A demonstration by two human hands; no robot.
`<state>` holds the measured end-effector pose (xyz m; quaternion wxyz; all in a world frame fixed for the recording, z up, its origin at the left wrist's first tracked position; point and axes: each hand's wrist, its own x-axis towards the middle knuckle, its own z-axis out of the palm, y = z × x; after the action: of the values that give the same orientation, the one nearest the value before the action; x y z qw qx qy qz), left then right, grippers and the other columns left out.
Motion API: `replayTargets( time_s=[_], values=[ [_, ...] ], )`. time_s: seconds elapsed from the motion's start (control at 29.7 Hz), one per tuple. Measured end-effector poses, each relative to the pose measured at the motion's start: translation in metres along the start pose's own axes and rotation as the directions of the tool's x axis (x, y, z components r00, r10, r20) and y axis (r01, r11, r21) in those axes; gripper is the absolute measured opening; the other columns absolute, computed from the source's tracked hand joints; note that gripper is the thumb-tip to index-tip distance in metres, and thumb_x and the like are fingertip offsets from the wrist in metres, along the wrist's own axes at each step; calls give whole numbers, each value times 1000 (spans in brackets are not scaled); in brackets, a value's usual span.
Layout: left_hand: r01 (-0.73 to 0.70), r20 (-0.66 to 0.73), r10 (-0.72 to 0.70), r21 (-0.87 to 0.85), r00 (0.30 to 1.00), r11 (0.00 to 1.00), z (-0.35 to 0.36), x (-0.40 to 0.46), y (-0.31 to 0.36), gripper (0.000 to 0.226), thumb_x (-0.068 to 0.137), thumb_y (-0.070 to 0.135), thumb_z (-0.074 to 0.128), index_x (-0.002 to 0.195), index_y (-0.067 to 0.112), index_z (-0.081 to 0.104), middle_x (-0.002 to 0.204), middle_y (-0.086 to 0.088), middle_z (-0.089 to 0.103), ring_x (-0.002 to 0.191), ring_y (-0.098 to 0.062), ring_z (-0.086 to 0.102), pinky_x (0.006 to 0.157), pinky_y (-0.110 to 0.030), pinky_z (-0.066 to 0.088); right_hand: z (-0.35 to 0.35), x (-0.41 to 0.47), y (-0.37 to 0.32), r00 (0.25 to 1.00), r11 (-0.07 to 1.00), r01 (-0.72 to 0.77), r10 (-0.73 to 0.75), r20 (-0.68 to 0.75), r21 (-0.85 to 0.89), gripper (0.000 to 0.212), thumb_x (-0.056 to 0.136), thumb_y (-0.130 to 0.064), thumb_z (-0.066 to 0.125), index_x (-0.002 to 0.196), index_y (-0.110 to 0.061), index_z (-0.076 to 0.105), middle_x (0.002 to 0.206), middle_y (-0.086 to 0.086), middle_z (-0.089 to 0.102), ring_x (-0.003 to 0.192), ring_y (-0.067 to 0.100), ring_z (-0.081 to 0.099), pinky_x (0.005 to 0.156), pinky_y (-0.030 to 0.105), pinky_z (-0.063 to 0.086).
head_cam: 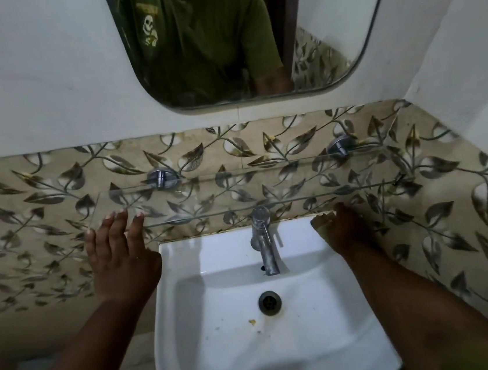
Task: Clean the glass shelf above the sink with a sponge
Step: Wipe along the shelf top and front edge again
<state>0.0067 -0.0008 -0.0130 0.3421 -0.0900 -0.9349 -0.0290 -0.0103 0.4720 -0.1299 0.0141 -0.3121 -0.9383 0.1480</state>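
From the head view we look down on the sink (244, 331) with the glass shelf (267, 188) just above its back edge, held by two chrome brackets (161, 178) on the leaf-patterned tiles. Our left hand (120, 256) is spread flat and grasps nothing, its fingertips (123, 214) at the shelf's left front edge, as if to steady it. Our right hand (350, 230) sits below the shelf's front edge, at the sink's back right corner, curled over something yellowish that we take to be the sponge (321, 221); it looks clenched on it, though the blur leaves us unsure. The sponge is not on the glass. The shelf is bare, and we cannot tell whether it is wiped or wet. We judge the wiping is mostly or wholly left to do. Bits of dirt lie near the drain (270, 302).
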Motion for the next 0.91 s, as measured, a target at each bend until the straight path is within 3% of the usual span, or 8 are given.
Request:
replayTargets(
  time_s=[0.13, 0.2, 0.27, 0.44, 0.64, 0.71, 0.77, 0.91],
  values=[
    [-3, -22, 3, 5, 1000, 1000, 4, -3, 0, 70, 75, 20, 51, 144, 6, 44, 144, -26, 47, 138, -47, 37, 123, -60, 13, 1, -6, 3, 948, 881, 300, -319, 8, -365, 36, 89, -45, 39, 100, -25, 66, 99, 4, 60, 92, 33, 58, 82, 45, 48],
    [2, -15, -2, 0, 1000, 1000, 5, -3, 1, 70, 76, 21, 50, 144, 6, 44, 144, -26, 47, 138, -48, 37, 124, -60, 12, 3, -13, 11, 894, 848, 428, -449, 6, -313, 16, 87, -28, 59, 98, -29, 71, 92, 3, 66, 80, 32, 64, 71, 42, 54],
    [1, -13, -1, -5, 1000, 1000, 5, -3, 1, 70, 76, 21, 50, 144, 7, 43, 144, -26, 46, 138, -48, 38, 123, -60, 12, 2, -27, 17, 880, 850, 465, -473, 27, -249, 33, 78, -25, 67, 111, -31, 70, 101, 2, 70, 79, 32, 67, 64, 39, 55],
    [-40, -7, 40, -13, 999, 999, 8, -3, 2, 71, 75, 21, 51, 145, 7, 42, 145, -26, 46, 138, -47, 38, 123, -60, 13, 25, -25, 41, 886, 833, 452, -460, 54, -320, 56, 90, -26, 27, 135, -24, 61, 132, 10, 64, 110, 33, 67, 81, 49, 58],
    [-27, 104, 30, -25, 994, 999, 2, -6, 0, 77, 68, 24, 53, 143, 6, 46, 147, -27, 47, 136, -48, 41, 122, -62, 16, -7, -50, 0, 899, 810, 437, -387, 205, -391, 57, 99, -23, 26, 154, -39, 29, 160, -5, 32, 141, 26, 39, 113, 50, 30],
    [-18, 187, 22, -20, 982, 1000, -4, -6, -1, 81, 67, 27, 56, 144, 7, 45, 149, -26, 46, 139, -47, 39, 123, -59, 12, -19, -61, -11, 895, 817, 438, -435, 97, -375, 58, 91, -28, 24, 139, -26, 55, 138, 1, 58, 122, 30, 57, 104, 51, 42],
    [-11, 252, 17, -23, 968, 1000, -12, -6, -1, 82, 66, 32, 60, 144, 9, 47, 146, -25, 49, 137, -46, 42, 124, -52, 7, -25, -73, -17, 869, 798, 477, -491, 62, -369, 54, 87, -35, 30, 113, -14, 72, 103, 11, 71, 87, 35, 69, 78, 49, 55],
    [-63, 326, 77, -53, 942, 997, -33, 2, -9, 75, 71, 49, 55, 136, 12, 58, 135, -22, 60, 124, -42, 54, 119, -50, 21, -64, -133, -42, 737, 677, 642, -675, 46, -359, 52, 101, -50, 26, 114, -22, 68, 96, 6, 70, 80, 32, 68, 68, 44, 56]
  ],
)
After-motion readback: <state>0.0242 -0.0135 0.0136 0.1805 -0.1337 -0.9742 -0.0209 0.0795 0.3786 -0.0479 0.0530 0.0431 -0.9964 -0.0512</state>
